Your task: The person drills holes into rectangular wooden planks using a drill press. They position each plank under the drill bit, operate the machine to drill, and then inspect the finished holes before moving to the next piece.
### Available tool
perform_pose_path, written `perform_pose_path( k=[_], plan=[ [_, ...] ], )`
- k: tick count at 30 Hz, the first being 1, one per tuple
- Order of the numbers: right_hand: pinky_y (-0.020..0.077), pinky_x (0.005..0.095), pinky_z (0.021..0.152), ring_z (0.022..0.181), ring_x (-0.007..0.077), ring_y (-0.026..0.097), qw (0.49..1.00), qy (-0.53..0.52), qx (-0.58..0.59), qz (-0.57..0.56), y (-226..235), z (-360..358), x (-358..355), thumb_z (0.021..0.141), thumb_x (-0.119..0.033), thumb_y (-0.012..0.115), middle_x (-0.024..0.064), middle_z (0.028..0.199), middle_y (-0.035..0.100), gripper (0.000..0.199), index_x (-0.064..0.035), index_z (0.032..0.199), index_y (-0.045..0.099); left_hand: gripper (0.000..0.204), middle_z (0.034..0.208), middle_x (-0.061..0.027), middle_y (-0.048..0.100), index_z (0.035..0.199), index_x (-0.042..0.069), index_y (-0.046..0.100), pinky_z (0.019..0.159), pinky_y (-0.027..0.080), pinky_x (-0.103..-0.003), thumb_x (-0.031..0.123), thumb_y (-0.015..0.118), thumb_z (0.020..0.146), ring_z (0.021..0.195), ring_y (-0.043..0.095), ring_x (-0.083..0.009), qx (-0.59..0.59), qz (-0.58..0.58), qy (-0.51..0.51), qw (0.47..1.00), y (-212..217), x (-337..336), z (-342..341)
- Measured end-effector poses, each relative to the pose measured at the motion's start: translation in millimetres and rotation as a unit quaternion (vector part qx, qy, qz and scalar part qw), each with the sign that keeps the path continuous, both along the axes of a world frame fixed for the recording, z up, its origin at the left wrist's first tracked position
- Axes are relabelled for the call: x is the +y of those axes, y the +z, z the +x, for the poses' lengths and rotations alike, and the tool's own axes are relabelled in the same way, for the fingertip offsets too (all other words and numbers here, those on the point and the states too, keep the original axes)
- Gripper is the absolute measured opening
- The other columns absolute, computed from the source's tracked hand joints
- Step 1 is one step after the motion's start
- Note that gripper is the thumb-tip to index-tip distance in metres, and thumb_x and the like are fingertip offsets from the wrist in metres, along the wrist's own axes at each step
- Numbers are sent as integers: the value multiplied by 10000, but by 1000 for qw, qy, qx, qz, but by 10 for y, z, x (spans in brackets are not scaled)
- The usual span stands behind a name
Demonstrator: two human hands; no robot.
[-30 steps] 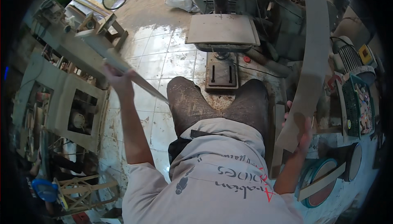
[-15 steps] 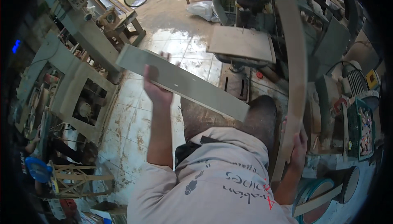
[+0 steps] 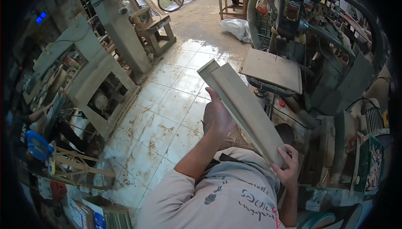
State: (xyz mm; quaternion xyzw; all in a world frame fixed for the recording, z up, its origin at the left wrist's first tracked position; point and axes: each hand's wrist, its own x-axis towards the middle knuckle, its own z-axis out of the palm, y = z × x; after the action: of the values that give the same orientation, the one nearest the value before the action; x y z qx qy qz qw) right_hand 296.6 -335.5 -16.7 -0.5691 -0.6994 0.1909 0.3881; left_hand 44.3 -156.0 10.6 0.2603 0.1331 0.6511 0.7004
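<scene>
Two long pale wooden boards are stacked together in front of my body, slanting from far left to near right. The upper board (image 3: 247, 107) covers most of the lower board (image 3: 206, 70), which shows at the far end and along the left edge. My left hand (image 3: 222, 119) supports the stack from the left side, its thumb up along the edge and its other fingers hidden underneath. Around the near end of the upper board, my right hand (image 3: 288, 168) is closed, with fingers on its right edge and thumb at the end.
A machine with a flat square table (image 3: 272, 70) stands ahead on the right. Left are a dusty machine cabinet (image 3: 102, 99) and a wooden stand (image 3: 155, 34). A green crate (image 3: 370, 164) sits at the right. Another person's arm (image 3: 37, 113) shows at far left.
The two boards, held apart before, are now brought together in a stack. My left hand has moved right, my right hand has lowered its board, and the view has turned left.
</scene>
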Motion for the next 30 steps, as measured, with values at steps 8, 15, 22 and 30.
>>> perform_pose_path(
  k=[8, 15, 22, 30],
  plan=[
    [401, 411, 997, 1225, 308, 459, 1000, 13, -11, 24, -54, -76, 138, 618, -108, 806, 138, 1340, 495, 643, -92, 1245, 668, 935, 1208, -101, 587, 1342, 100, 485, 972, 470, -447, 857, 261, 841, 1132, 560, -239, -15, -27, -15, 999, 79, -66, 77],
    [427, 424, 977, 1205, 325, 469, 997, 7, -55, 48, -171, 36, 155, 609, -111, 825, 139, 1336, 496, 622, -129, 1215, 683, 895, 1238, -106, 560, 1390, 109, 448, 1005, 443, -529, 819, 253, 880, 1160, 536, -274, -73, -33, -22, 997, 289, -47, -49],
    [449, 440, 969, 1187, 344, 484, 997, -2, -73, 12, -87, 402, -224, 582, -77, 821, 137, 1303, 503, 634, -148, 1197, 681, 892, 1210, -102, 531, 1412, 116, 416, 1021, 417, -619, 814, 239, 885, 1192, 497, -271, -23, -15, -4, 1000, 297, -40, -71],
    [445, 444, 968, 1181, 338, 479, 997, -25, -73, 13, -252, 364, -373, 572, -92, 830, 129, 1313, 497, 655, -159, 1204, 674, 886, 1184, -101, 519, 1401, 115, 419, 1012, 431, -613, 809, 210, 891, 1162, 500, -265, -46, -12, -34, 998, 350, -58, -13]
  ],
)
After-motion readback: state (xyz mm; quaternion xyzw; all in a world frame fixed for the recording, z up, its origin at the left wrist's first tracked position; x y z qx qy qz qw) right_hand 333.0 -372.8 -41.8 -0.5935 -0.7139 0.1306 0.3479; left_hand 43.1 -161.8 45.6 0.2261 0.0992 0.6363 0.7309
